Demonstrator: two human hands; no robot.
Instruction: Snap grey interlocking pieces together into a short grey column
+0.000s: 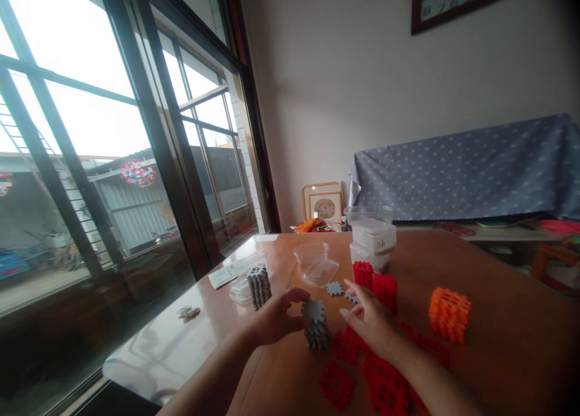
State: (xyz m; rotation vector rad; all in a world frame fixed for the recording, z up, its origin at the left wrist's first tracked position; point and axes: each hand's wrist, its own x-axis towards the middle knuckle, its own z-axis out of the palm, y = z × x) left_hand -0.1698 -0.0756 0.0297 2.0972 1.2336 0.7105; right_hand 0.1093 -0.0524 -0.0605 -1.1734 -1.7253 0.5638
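Note:
A stack of grey notched interlocking tiles (316, 331) stands on the table in the middle. My left hand (281, 313) grips its upper left side between thumb and index finger. My right hand (374, 319) is open, its fingers stretched towards a flat grey tile (350, 297) partly hidden by them. Another grey tile (335, 289) lies just left of that one. Under and beside my right forearm are loose red interlocking tiles (336, 384). A taller grey stack (259, 286) stands behind my left hand.
Beyond my right hand are red stacks (385, 292); an orange stack (450, 313) is farther right. Clear plastic containers (312, 254) and white tubs (374, 240) stand at the back of the wooden table (493, 283). A small plastic packet (188, 312) lies at left.

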